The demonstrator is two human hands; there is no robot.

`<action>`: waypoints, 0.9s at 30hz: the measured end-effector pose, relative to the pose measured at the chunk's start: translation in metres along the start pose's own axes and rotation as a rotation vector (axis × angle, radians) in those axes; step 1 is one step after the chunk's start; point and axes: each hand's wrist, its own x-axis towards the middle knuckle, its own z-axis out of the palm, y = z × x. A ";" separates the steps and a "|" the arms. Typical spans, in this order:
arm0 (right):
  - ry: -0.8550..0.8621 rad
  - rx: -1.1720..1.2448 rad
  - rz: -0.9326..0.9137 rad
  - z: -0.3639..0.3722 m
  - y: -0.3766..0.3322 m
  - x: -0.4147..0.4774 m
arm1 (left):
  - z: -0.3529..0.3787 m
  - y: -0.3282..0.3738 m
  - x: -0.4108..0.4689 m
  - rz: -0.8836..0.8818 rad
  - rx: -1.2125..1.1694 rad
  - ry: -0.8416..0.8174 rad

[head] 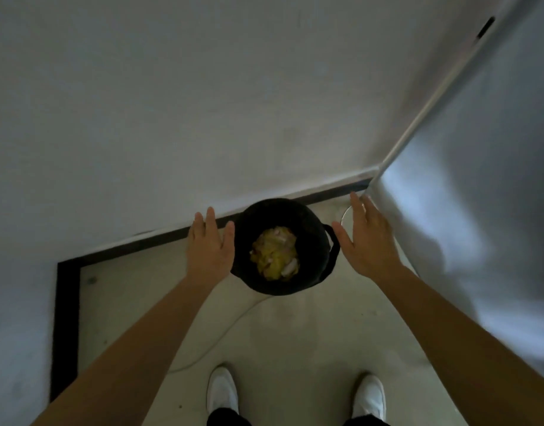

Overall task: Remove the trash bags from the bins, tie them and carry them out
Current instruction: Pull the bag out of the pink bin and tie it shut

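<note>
- My left hand (209, 250) is spread flat with straight fingers and holds nothing, just beside the left wall of the bin (315, 221). My right hand (367, 241) is just as open and empty, near the loop handle (334, 244) on the bin's right side. As far as I can tell, neither hand touches anything.
- The bin stands at the far edge of the floor (310, 333), against the dark skirting (160, 239), near the far right corner where a shiny panel (464, 210) meets the wall.
- The trash bag (258, 222) lining the bin is black on black, and in this dim light I cannot tell its edge from the bin's rim. I might pinch the rim or the handle instead and lift the whole bin.
- The yellow rubbish (276, 253) lies heaped in the middle. If I pull one side up ahead of the other, the bag could tip and spill onto the floor.
- If the bag clings to the bin, the bin may rise with it, then drop and bang against the skirting.
- A white cable (221, 330) curves across the floor from the bin towards my left shoe (221, 392). Stepping back with a full bag, I could catch a foot on it.
- The panel is close to my right hand, so a wide swing could knock my knuckles on it.
</note>
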 end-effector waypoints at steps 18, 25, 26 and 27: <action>-0.070 0.644 0.193 0.289 0.104 0.082 | 0.213 -0.159 0.153 -0.289 -0.713 -0.250; 0.013 0.819 0.201 0.240 0.084 0.092 | 0.139 -0.131 0.155 -0.169 -0.253 0.086; 0.043 0.894 0.237 0.233 0.079 0.091 | 0.126 -0.125 0.153 -0.153 -0.375 0.171; 0.067 0.935 0.256 0.227 0.075 0.088 | 0.116 -0.118 0.149 -0.123 -0.487 0.216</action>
